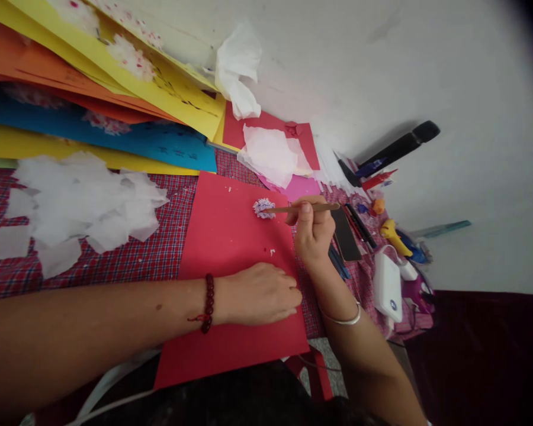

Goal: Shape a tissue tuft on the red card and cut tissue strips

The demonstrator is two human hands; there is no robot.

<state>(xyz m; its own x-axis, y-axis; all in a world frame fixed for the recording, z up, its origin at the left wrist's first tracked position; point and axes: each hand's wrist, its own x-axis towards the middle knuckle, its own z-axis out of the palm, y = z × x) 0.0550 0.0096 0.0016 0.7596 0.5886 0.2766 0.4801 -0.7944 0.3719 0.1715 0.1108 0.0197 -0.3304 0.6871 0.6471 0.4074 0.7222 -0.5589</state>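
Note:
A red sheet of card [231, 248] lies on the checked cloth in front of me. My left hand [260, 294], with a dark bead bracelet at the wrist, rests palm down on the sheet's lower right part, fingers loosely curled. My right hand [311, 228], with a silver bangle on the wrist, pinches a thin wooden stick [299, 208]. The stick's tip touches a small crumpled white and purple tissue flower [263, 207] on the red sheet.
A heap of white tissue pieces [84, 204] lies at left. Yellow, orange and blue card sheets [115, 100] are stacked at the back left. More tissue [270, 155] sits on red and pink paper behind. Pens, a dark phone [345, 235] and a white box [386, 287] crowd the right side.

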